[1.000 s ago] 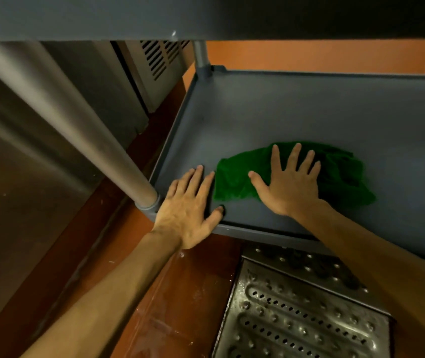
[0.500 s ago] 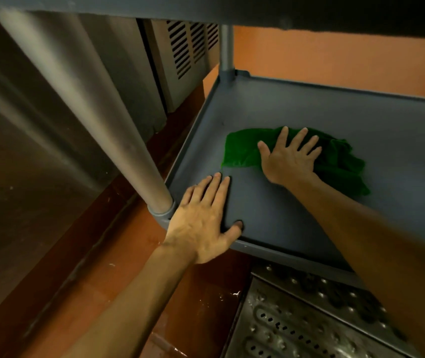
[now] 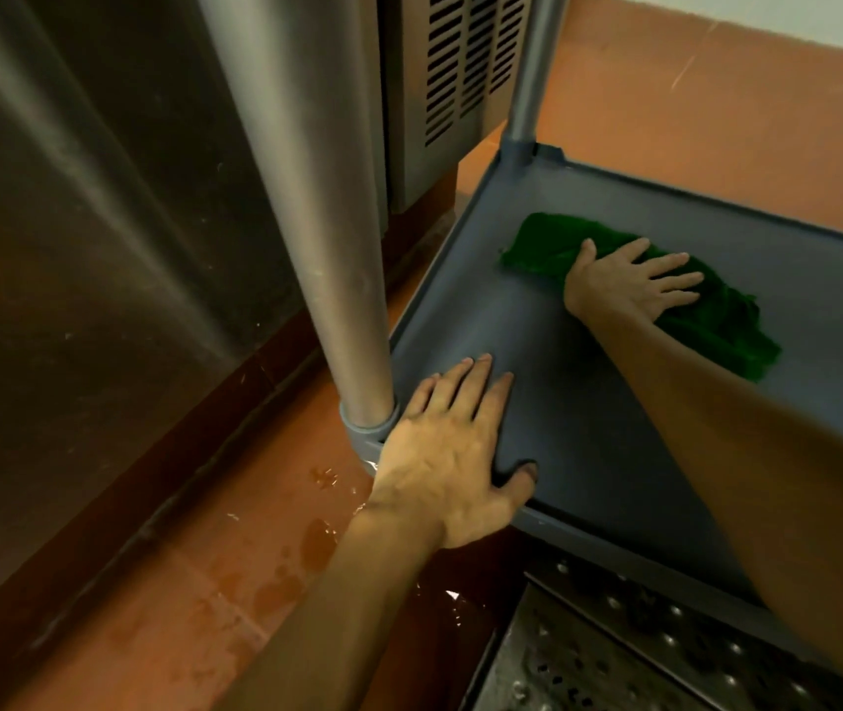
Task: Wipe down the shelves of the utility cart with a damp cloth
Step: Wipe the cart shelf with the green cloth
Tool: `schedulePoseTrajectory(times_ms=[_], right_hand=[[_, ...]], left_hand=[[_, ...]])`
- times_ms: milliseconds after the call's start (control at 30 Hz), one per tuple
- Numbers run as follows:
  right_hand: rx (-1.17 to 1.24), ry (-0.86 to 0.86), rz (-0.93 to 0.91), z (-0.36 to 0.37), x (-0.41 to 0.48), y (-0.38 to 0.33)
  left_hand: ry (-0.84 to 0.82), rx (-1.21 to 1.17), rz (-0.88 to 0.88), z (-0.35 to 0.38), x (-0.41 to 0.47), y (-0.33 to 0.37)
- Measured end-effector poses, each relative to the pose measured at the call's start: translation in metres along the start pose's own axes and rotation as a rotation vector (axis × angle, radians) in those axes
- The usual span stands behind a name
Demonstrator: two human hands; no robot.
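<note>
one green cloth (image 3: 706, 320) lies on the grey shelf (image 3: 588, 402) under the right hand (image 3: 624, 284).

Head view, items:
- Grey lipped cart shelf (image 3: 588, 428), low to the floor.
- Green cloth (image 3: 727, 331), crumpled, lying towards the shelf's far side.
- Right hand (image 3: 614, 289), flat on the cloth, fingers spread.
- Left hand (image 3: 445, 454), flat on the shelf's near-left corner, thumb on the front rim.
- Metal post (image 3: 327, 248) just beside the left hand.
- Louvred steel cabinet (image 3: 460, 59).
- Orange floor (image 3: 178, 608) with wet patches.
- Perforated metal grate (image 3: 588, 674).
</note>
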State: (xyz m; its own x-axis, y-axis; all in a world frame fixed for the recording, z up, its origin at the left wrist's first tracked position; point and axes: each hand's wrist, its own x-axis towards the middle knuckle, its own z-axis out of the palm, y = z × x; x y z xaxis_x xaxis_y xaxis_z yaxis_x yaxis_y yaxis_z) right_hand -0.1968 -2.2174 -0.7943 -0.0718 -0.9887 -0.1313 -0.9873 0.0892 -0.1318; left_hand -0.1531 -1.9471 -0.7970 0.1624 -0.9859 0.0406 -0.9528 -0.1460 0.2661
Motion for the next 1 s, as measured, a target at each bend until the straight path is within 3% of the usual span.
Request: schedulePoseTrajectory(times_ms=[267,700,1000], right_hand=[[0.02,0.008,-0.003,0.001,0.01,-0.02],[0.0,-0.052,-0.572,0.005,0.0,-0.032],[-0.012,-0.101,-0.825,0.011,-0.028,-0.033]], left_hand=[[0.0,-0.009,-0.022,-0.002,-0.001,0.003],[0.093,-0.025,-0.063,-0.003,-0.001,0.007],[0.23,-0.073,-0.177,0.001,0.001,0.012]])
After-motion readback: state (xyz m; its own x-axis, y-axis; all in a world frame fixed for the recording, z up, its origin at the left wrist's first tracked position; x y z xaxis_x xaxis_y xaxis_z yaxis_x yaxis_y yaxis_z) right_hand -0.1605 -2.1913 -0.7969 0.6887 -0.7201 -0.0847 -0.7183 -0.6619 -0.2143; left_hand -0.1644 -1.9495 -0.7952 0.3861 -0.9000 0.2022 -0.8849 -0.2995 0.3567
